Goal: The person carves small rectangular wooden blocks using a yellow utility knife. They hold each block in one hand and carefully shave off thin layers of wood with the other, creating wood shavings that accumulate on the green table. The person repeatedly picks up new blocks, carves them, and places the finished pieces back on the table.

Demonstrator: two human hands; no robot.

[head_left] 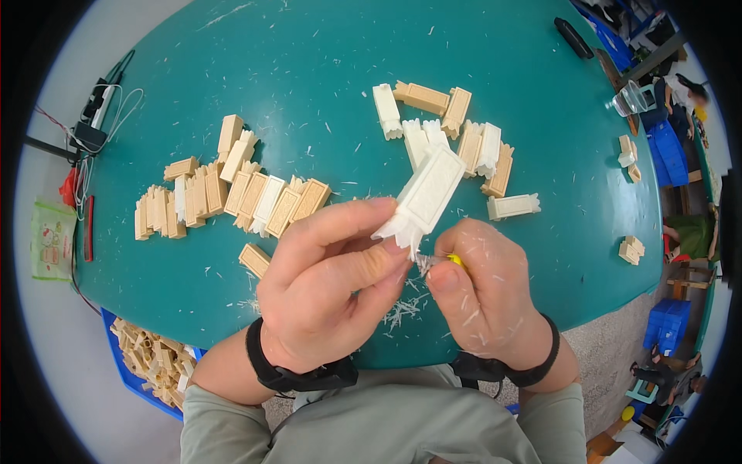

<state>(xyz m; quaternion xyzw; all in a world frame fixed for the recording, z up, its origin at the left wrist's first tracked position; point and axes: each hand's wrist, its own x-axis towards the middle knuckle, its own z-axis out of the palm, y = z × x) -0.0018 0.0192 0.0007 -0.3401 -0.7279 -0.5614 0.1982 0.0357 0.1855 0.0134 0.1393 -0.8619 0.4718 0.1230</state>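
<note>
Tabletop edge [166, 327] nearby — left hand [325, 282] holds white block [433, 185].

Through a head-worn fisheye, I am looking steeply down, at close range, onto left hand [328, 282] and right hand [491, 298].

- The white block [430, 189] is tilted, its jagged end pinched in the person's left grip [332, 282].
- Just below and right of the white block, the right grip [491, 298] closes on a thin tool with a yellow part [456, 260].
- Beyond and left of the white block, cream and tan blocks [249, 193] lie on the green bench [270, 54].
- Below it, pale shavings [403, 311].
</note>
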